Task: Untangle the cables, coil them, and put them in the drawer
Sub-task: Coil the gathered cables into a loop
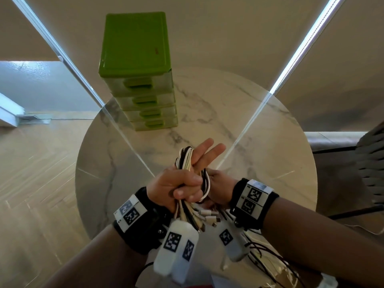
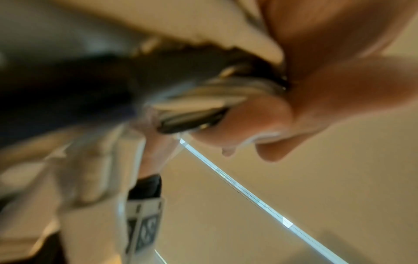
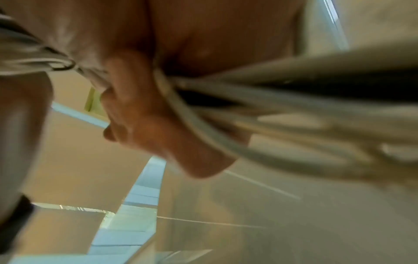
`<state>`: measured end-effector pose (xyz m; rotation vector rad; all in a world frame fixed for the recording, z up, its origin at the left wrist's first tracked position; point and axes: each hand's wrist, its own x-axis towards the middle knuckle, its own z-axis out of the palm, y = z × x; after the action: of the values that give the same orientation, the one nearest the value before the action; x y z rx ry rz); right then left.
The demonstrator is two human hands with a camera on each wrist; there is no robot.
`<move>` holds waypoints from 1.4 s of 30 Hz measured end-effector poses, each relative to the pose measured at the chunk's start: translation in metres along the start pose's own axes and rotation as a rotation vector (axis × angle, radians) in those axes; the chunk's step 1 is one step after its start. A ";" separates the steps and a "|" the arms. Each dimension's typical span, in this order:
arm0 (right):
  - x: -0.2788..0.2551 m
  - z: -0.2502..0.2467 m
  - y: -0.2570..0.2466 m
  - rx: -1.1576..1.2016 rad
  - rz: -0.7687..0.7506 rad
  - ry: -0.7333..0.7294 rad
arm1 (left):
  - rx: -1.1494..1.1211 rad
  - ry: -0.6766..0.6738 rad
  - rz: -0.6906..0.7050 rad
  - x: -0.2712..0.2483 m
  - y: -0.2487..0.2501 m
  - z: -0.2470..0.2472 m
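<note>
A bundle of white, black and cream cables is held low over the round marble table. My left hand grips the bundle, thumb and lower fingers curled round it and two fingers sticking straight out past the loops. Several plug ends hang below this fist. My right hand is right behind it, holding a white and black strand that loops round the bundle. The left wrist view is blurred, with cables beside my left hand. In the right wrist view my right hand curls round cables. The green drawer unit stands at the table's far side, all drawers closed.
White tagged sensor pods hang under both wrists, with thin wires trailing at lower right. A dark woven chair stands to the right of the table. Wooden floor lies to the left.
</note>
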<state>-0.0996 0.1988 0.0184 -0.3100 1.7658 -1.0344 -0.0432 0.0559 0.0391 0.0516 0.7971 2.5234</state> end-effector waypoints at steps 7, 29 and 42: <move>-0.005 0.009 0.004 -0.298 0.095 -0.206 | 0.280 0.426 0.089 0.005 0.008 -0.018; -0.037 -0.026 0.000 -0.037 0.109 -0.356 | 1.533 0.047 -0.426 0.024 0.015 0.003; -0.047 -0.039 0.005 0.138 0.039 -0.431 | 1.209 0.270 -0.489 0.041 -0.003 0.002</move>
<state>-0.1110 0.2512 0.0488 -0.3786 1.3030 -0.9721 -0.0773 0.0783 0.0344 -0.0769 2.0226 1.3179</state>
